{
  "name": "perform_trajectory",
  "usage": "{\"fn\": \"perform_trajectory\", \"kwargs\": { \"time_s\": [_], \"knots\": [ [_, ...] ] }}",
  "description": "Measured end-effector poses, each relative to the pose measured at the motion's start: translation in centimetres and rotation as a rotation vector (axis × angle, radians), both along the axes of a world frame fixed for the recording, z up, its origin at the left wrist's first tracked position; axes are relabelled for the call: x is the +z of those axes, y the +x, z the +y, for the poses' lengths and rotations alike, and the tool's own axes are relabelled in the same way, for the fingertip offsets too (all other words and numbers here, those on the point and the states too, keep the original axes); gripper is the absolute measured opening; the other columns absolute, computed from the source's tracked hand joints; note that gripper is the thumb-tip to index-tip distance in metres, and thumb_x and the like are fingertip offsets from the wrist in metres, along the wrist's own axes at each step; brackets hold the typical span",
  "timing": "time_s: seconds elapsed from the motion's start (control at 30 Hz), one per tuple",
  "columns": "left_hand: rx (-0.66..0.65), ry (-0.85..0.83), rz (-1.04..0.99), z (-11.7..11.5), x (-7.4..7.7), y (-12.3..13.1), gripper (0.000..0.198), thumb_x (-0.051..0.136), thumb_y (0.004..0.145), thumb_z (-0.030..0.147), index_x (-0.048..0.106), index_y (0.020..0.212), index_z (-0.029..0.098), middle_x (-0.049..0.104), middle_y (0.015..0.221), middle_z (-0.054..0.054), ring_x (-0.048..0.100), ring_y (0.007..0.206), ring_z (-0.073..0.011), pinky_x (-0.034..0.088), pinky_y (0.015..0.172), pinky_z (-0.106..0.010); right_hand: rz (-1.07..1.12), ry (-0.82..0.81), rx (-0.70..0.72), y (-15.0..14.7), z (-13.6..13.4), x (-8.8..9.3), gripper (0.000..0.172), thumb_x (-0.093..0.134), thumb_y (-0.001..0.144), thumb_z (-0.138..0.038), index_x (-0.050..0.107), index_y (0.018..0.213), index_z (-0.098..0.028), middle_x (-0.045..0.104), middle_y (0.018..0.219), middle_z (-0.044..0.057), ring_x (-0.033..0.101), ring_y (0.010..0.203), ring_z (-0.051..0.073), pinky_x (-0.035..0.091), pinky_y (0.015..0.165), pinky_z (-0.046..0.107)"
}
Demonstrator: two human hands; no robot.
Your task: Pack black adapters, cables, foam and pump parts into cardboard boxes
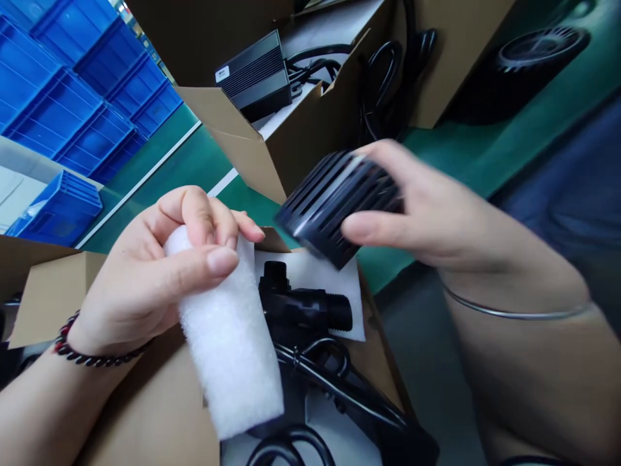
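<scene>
My left hand pinches a strip of white foam between thumb and fingers; the strip hangs down over an open cardboard box. To its right, my right hand grips a black slotted part by its right end, with the thumb below and fingers on top. The slotted part is tilted and apart from the foam. Beneath both hands, a black threaded fitting rests on a white sheet in the box. Black cables lie below the fitting.
Behind is another open box with a black finned unit and cables. Stacked blue crates stand at upper left. A round black finned object is at upper right, past a cardboard panel. The floor is green.
</scene>
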State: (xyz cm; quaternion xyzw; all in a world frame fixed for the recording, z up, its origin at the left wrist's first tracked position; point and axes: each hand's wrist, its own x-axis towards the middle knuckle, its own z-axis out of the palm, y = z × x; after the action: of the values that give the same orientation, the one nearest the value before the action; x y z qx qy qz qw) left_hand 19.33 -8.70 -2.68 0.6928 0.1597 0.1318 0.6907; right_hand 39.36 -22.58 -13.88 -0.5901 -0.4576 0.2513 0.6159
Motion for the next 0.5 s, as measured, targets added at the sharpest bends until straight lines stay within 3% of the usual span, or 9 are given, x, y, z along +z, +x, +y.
{"fn": "perform_trajectory", "kwargs": {
  "time_s": [0.1, 0.17, 0.37, 0.5],
  "knots": [
    [0.030, 0.016, 0.004, -0.3, 0.0, 0.3, 0.035, 0.089, 0.071, 0.017, 0.056, 0.059, 0.018, 0.056, 0.065, 0.003, 0.063, 0.086, -0.0132, 0.055, 0.089, -0.022, 0.212, -0.054, 0.405, -0.6, 2.1, 0.8, 0.055, 0.087, 0.071, -0.053, 0.061, 0.104, -0.018, 0.068, 0.094, 0.004, 0.068, 0.088, 0.022, 0.056, 0.072, 0.029],
    [0.020, 0.027, 0.003, -0.3, 0.0, 0.5, 0.036, 0.089, 0.070, 0.018, 0.055, 0.059, 0.017, 0.054, 0.063, 0.003, 0.061, 0.084, -0.0126, 0.054, 0.087, -0.022, 0.289, -0.078, 0.493, -0.4, 3.2, 0.3, 0.050, 0.086, 0.072, -0.048, 0.061, 0.101, -0.017, 0.067, 0.091, 0.003, 0.067, 0.083, 0.020, 0.055, 0.070, 0.029],
    [-0.003, 0.074, -0.018, -0.1, -0.4, 0.8, 0.032, 0.088, 0.071, 0.019, 0.058, 0.061, 0.020, 0.054, 0.064, 0.002, 0.058, 0.078, -0.0139, 0.054, 0.081, -0.024, 0.189, 0.026, 0.177, -0.2, 5.2, -3.3, 0.063, 0.097, 0.052, -0.035, 0.057, 0.098, -0.020, 0.067, 0.098, 0.003, 0.065, 0.094, 0.024, 0.055, 0.075, 0.032],
    [-0.013, 0.120, -0.031, 0.2, -0.8, 0.6, 0.028, 0.088, 0.072, 0.020, 0.060, 0.067, 0.023, 0.057, 0.068, 0.002, 0.061, 0.083, -0.0172, 0.055, 0.084, -0.027, 0.361, -0.021, 0.279, -0.7, 6.3, -4.9, 0.050, 0.092, 0.064, -0.041, 0.055, 0.090, -0.019, 0.065, 0.086, 0.000, 0.062, 0.078, 0.018, 0.051, 0.064, 0.028]
  ]
}}
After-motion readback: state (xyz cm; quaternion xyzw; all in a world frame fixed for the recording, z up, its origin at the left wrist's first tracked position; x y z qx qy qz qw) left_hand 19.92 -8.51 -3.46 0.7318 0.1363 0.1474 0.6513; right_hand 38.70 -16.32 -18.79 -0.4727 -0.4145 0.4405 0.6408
